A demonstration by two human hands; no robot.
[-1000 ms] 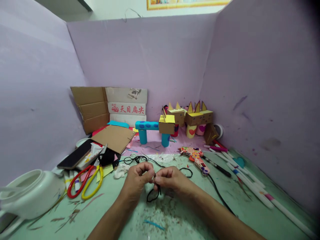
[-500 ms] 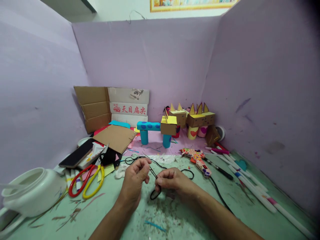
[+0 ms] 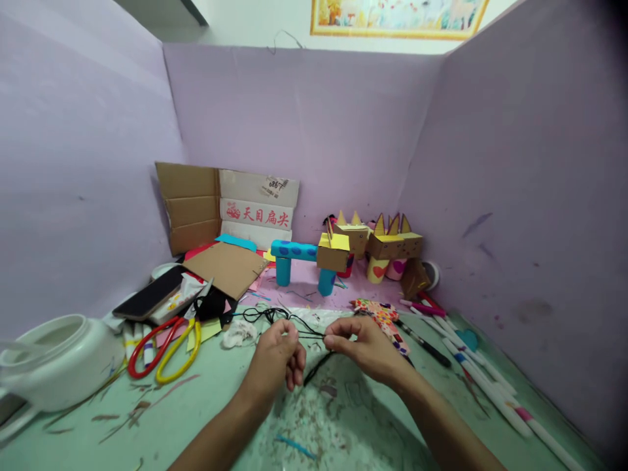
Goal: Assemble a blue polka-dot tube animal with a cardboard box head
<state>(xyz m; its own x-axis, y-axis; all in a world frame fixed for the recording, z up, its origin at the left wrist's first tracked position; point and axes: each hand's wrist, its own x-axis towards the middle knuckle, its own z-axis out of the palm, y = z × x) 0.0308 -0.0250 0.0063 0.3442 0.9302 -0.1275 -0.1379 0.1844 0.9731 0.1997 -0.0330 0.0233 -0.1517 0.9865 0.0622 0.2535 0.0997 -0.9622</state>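
Black cord lies in loose loops on the green table, and strands of it run across to my right hand. That hand pinches the strands between thumb and fingertips, with a doubled end hanging below toward the left. My left hand is beside the cord with its fingers curled and thumb against them; the strands pass at its fingertips. Behind the hands stands a blue spotted tube animal with a box head topped in yellow.
Red and yellow scissors, a phone, a white pot and flat cardboard are at left. A patterned glue gun and white markers lie right. More box-headed animals stand behind.
My right hand has moved right and slightly up, drawing the strands out sideways. The small loop below it now hangs as a longer doubled strand. The view has shifted a little.
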